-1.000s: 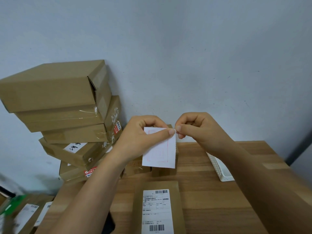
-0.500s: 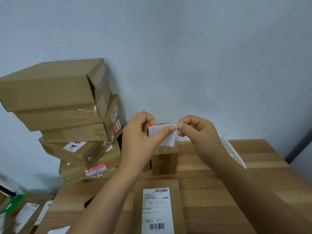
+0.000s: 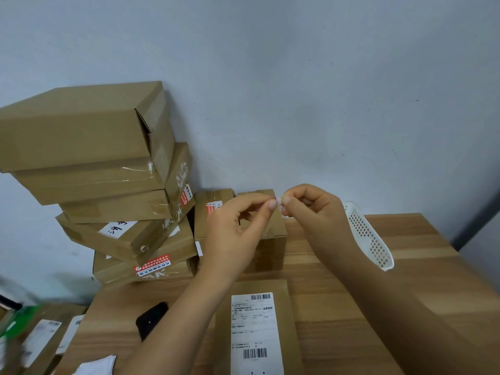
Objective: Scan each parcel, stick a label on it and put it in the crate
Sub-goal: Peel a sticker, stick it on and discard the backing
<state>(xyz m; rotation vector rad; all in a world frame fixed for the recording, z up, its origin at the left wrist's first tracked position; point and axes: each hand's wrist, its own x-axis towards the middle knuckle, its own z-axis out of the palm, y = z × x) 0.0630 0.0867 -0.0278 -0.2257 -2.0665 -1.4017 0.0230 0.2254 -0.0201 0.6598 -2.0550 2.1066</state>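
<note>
My left hand [image 3: 235, 228] and my right hand [image 3: 313, 209] meet at the fingertips above the table, both pinching a small white label [image 3: 279, 201]. Only a sliver of the label shows between the fingers. Below my forearms a flat brown parcel [image 3: 286, 320] lies on the wooden table [image 3: 405, 307], with a printed barcode label [image 3: 254, 328] stuck on its top. A small brown box [image 3: 272, 244] stands just behind my hands.
A leaning stack of brown cartons [image 3: 108, 185] fills the left against the wall. A white perforated basket [image 3: 370, 239] lies tilted at the right. A black device [image 3: 151, 319] and loose white sheets [image 3: 96, 366] lie at the table's left front. More labelled parcels [image 3: 40, 339] sit low at the left.
The white label hung as a broad sheet between my hands; now almost all of it is out of sight between the fingertips. Both hands have dropped slightly and stayed together.
</note>
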